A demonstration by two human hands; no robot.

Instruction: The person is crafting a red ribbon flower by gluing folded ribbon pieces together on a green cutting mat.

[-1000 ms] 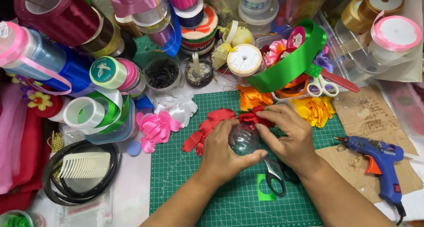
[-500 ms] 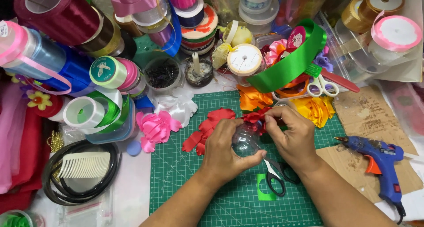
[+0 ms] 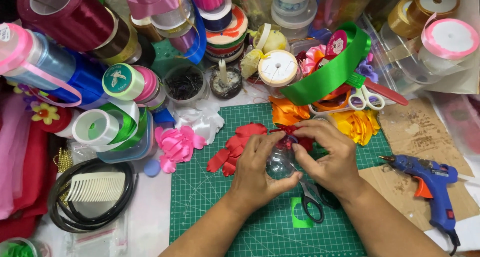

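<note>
Over a green cutting mat (image 3: 210, 207), my left hand (image 3: 258, 169) cups a clear round plastic ball (image 3: 281, 159) from the left. My right hand (image 3: 331, 154) pinches a small red ribbon piece (image 3: 289, 130) at the top of the ball. Both hands touch the ball. Red ribbon petals (image 3: 235, 147) lie on the mat just left of my hands. Black-handled scissors (image 3: 312, 202) sit under my right wrist, beside a small green paper scrap (image 3: 298, 219).
A blue glue gun (image 3: 430, 184) lies on brown cardboard at the right. Ribbon rolls crowd the back and left. A pink ribbon flower (image 3: 175, 144), orange flower (image 3: 287, 112) and yellow flower (image 3: 357, 124) edge the mat. A white comb (image 3: 95, 187) rests on black hoops.
My right hand's fingers have shifted on the red ribbon piece at the ball's top. The ball stays between both hands in about the same place.
</note>
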